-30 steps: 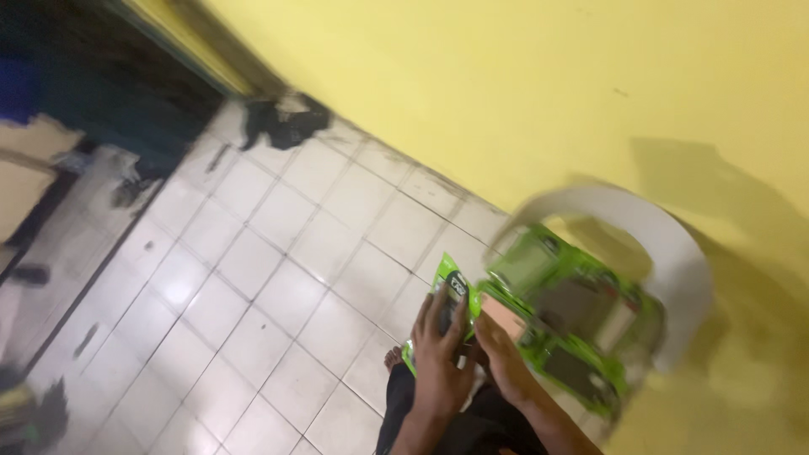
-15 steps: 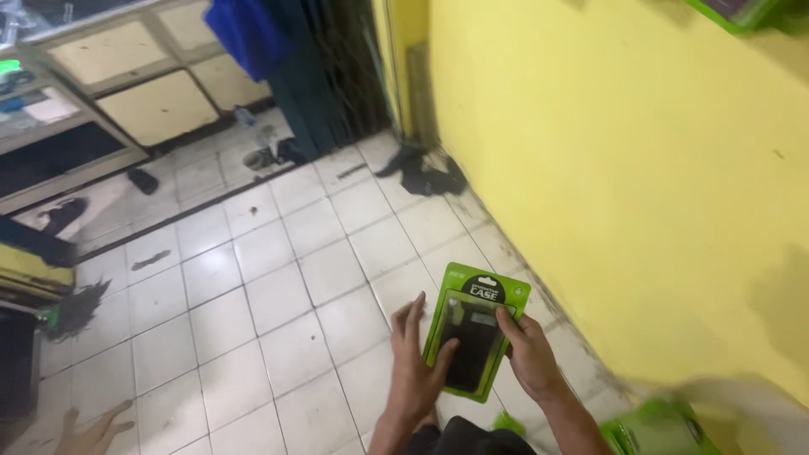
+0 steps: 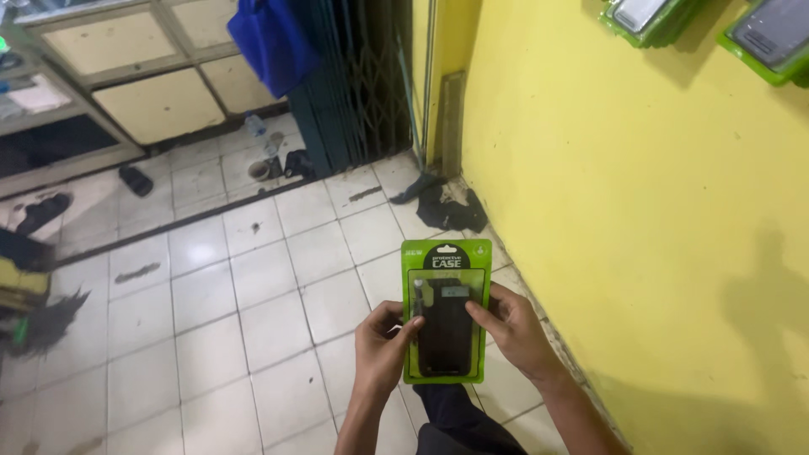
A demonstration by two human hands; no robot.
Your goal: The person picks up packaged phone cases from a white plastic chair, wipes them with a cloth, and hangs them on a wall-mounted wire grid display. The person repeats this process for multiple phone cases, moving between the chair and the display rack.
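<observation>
Two hands hold one green phone-case package (image 3: 446, 310) upright above the white tiled floor (image 3: 253, 337). Left hand (image 3: 381, 347) grips its left edge, fingers curled closed — thumb on the front; right hand (image 3: 514, 330) clasps the right edge likewise. Yellow wall (image 3: 640, 211) runs close along the right; tiles lie open to the left, toward a dark cloth (image 3: 447, 206) and folding gate (image 3: 362, 76).

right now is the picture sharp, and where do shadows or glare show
Head view: sharp, with no motion blur; the green package held by the left hand and right hand is in focus, with faint sheen on its clear front; a soft dark shadow falls on the yellow wall at right; the straight edges tilt somewhat.
</observation>
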